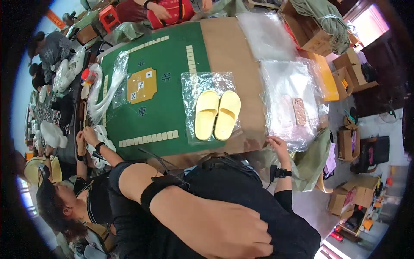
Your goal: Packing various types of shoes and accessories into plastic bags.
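A pair of yellow slippers (207, 114) lies side by side, toes away from me, on a clear plastic bag (189, 86) on the green printed mat (172, 121). My right hand (279, 146), at the table's near edge, pinches the corner of a clear plastic bag (280, 77) from the pile at the right. Low in front of my body is my left hand (233, 231), back toward me and fingers curled, away from the table. Whatever those fingers may hold is hidden. A black band (166, 190) circles my left wrist.
A phone-shaped thing in a pinkish case (299, 111) rests on the bag pile. Crumpled clear film (110, 95) covers the mat's left side. Beside me at left, a person in a cap (54, 200) works with both hands. Across the table, another person handles a red bag (172, 15).
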The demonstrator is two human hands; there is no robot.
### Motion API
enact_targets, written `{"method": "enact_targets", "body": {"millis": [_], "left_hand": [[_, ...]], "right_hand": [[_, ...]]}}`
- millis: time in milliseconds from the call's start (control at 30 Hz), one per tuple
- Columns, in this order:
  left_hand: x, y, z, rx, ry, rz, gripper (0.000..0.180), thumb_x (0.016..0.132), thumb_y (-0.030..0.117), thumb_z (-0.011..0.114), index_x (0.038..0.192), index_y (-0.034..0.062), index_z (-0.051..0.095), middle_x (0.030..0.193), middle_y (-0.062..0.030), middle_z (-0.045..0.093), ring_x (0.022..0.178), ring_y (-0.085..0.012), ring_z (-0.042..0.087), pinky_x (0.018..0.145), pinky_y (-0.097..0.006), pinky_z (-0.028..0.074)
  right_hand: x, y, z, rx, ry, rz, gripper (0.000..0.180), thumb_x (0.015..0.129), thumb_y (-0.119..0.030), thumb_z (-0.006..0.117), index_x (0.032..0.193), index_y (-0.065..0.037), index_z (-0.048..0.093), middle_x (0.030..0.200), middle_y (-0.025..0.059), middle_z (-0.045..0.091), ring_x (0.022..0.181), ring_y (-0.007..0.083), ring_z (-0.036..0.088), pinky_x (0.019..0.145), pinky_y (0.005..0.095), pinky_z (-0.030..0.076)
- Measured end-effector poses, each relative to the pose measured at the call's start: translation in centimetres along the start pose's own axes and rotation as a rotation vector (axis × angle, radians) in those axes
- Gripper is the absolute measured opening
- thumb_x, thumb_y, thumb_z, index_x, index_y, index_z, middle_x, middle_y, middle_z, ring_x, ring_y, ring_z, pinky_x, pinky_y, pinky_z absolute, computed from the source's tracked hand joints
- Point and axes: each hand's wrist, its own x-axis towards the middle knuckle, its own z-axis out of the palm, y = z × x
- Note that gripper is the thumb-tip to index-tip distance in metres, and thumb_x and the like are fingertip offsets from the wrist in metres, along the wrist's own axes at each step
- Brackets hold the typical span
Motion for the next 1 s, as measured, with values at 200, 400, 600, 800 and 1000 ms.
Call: {"method": "enact_targets", "body": {"millis": [200, 400, 600, 800, 1000], "left_hand": [[0.7, -0.3, -0.1, 0.162, 0.131, 0.063, 0.011, 0.082, 0.013, 0.050, 0.087, 0.0039, 0.051, 0.089, -0.0122, 0.048, 0.078, -0.0307, 0.048, 0.066, -0.040, 0.039], [-1.2, -0.4, 3.0, 0.215, 0.266, 0.034, 0.012, 0.082, 0.014, 0.052, 0.084, 0.0025, 0.052, 0.084, -0.0095, 0.050, 0.078, -0.0268, 0.050, 0.067, -0.037, 0.040], [-2.9, 1.3, 5.8, 0.385, 0.375, -0.123, 0.018, 0.083, 0.018, 0.054, 0.075, 0.0027, 0.048, 0.080, -0.0096, 0.045, 0.072, -0.0257, 0.046, 0.062, -0.036, 0.037], [-5.0, 2.1, 6.6, 0.307, 0.354, -0.275, 0.018, 0.087, 0.019, 0.051, 0.081, 0.0033, 0.046, 0.076, -0.0080, 0.042, 0.072, -0.0242, 0.042, 0.062, -0.034, 0.036], [-7.3, 1.8, 6.0, 0.151, 0.279, -0.232, 0.021, 0.087, 0.023, 0.052, 0.079, 0.0046, 0.045, 0.075, -0.0085, 0.041, 0.072, -0.0268, 0.042, 0.064, -0.037, 0.036]], "right_hand": [[5.1, -1.4, 1.6, -0.037, -0.163, -0.068, 0.025, 0.084, -0.016, 0.058, 0.104, -0.002, 0.061, 0.077, 0.0002, 0.060, 0.065, 0.0055, 0.051, 0.060, 0.0197, 0.041], [9.5, -4.6, 7.7, -0.243, -0.487, -0.209, 0.027, 0.084, -0.020, 0.058, 0.105, -0.003, 0.061, 0.087, 0.0063, 0.062, 0.077, 0.0127, 0.056, 0.070, 0.0264, 0.046], [8.4, -11.0, 14.7, -0.483, -0.737, -0.501, 0.028, 0.084, -0.022, 0.056, 0.107, -0.006, 0.059, 0.088, 0.0094, 0.064, 0.076, 0.0181, 0.058, 0.069, 0.0291, 0.046], [7.8, -12.0, 18.6, -0.623, -0.856, -0.557, 0.028, 0.085, -0.023, 0.053, 0.106, -0.006, 0.059, 0.090, 0.0123, 0.063, 0.077, 0.0225, 0.059, 0.071, 0.0315, 0.047], [7.9, -8.8, 19.0, -0.739, -0.815, -0.476, 0.030, 0.084, -0.024, 0.054, 0.106, -0.005, 0.058, 0.094, 0.0145, 0.063, 0.082, 0.0248, 0.061, 0.073, 0.0327, 0.048]]}}
